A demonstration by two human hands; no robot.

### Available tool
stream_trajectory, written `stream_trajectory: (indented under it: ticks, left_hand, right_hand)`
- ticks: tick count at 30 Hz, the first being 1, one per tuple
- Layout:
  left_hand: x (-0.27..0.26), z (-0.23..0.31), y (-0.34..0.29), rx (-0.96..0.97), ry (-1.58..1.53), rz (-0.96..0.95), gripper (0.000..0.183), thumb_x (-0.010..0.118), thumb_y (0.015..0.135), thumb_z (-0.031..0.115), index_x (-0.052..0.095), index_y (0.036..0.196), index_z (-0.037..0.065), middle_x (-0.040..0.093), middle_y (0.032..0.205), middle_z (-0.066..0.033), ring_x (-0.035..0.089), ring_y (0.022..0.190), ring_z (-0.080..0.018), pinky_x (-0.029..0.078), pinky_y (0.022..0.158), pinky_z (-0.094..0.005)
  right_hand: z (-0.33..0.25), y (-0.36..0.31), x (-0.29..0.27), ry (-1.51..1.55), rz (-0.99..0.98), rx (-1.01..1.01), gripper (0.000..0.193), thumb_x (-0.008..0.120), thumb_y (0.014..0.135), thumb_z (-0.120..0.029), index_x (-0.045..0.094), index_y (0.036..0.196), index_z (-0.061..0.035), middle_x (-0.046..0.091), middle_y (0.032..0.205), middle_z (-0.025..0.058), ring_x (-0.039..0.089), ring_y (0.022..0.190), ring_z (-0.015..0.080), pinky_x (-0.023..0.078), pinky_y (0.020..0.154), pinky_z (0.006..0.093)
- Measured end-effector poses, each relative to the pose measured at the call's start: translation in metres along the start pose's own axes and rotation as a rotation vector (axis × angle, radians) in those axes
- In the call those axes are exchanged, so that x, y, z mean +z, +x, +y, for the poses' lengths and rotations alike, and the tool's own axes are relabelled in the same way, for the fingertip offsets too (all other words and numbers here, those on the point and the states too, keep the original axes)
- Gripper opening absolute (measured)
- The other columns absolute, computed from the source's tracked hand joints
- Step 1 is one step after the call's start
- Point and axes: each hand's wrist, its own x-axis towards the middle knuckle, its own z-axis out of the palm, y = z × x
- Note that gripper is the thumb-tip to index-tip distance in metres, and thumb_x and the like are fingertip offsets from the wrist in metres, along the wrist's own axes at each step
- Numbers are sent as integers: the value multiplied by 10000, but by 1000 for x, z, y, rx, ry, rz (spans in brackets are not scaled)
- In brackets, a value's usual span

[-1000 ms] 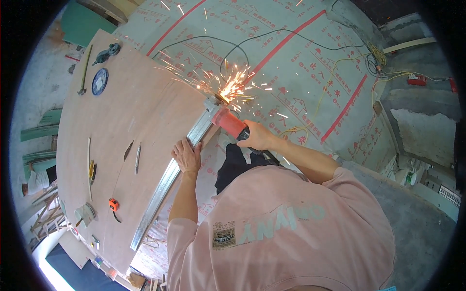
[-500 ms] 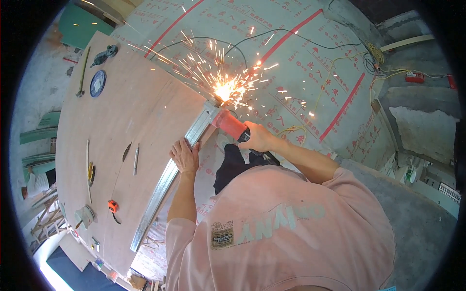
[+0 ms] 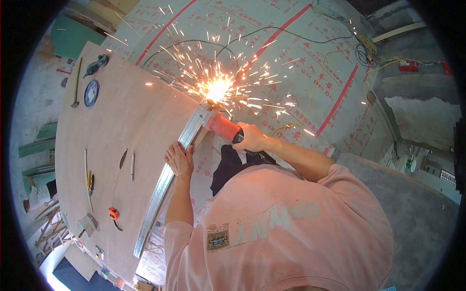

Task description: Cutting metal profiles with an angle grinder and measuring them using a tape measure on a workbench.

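My right hand [image 3: 253, 138] is wrapped round the rear of a red angle grinder [image 3: 224, 127]. The grinder's front end meets the far end of a galvanized metal channel [image 3: 160, 201], and a bright burst of sparks [image 3: 217, 89] hides the disc and the cut. The channel lies along the right edge of a wooden board table [image 3: 114, 140]. Over its middle lies my left hand [image 3: 179, 159], thumb on one side and fingers on the other, gripping it against the board.
On the board lie a hammer [image 3: 77, 82], a dark power tool [image 3: 96, 66], a round disc [image 3: 91, 93], a saw blade [image 3: 124, 159], a marker [image 3: 132, 166] and an orange tape measure [image 3: 113, 213]. Cables [image 3: 291, 33] cross the printed floor sheeting. Another person [image 3: 39, 196] is at far left.
The spark burst has grown larger and brighter. The view has shifted slightly; both hands keep their holds on the grinder and the channel.
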Motion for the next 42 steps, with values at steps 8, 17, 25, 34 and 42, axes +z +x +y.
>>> stream_trajectory:
  ticks: [8,17,25,34,42]
  left_hand:
    - [-2,1,0,15,-4,9,566,675,910,460,539,1293,68,575,1211,-137,517,1172,-330,353,1031,-490]
    - [2,-3,0,18,25,18,599,648,919,496,519,1318,68,563,1228,-147,509,1180,-339,348,1033,-490]
    - [2,-1,1,38,7,37,605,677,901,464,527,1317,50,569,1217,-152,511,1160,-344,343,1035,-490]
    - [0,1,0,39,22,28,611,675,911,461,514,1336,53,557,1235,-156,504,1178,-353,339,1034,-499]
    - [2,-1,0,17,11,3,620,683,910,447,511,1352,48,556,1258,-159,499,1197,-356,342,1037,-507]
  right_hand:
    - [3,-3,0,-38,26,-50,624,844,681,-333,612,1160,-6,701,993,201,694,928,348,534,833,432]
    - [0,-7,2,-48,66,-67,627,852,675,-344,612,1132,11,686,994,216,678,954,373,522,857,434]
    - [-24,13,-8,-63,87,-111,672,834,655,-363,605,1161,15,702,1012,253,685,958,428,533,851,477]
    - [-19,25,-3,-56,103,-165,669,834,625,-329,608,1112,71,697,999,274,688,948,424,530,850,471]
    - [-22,25,-4,-48,73,-138,668,833,615,-319,606,1102,78,692,996,283,685,955,431,528,849,474]
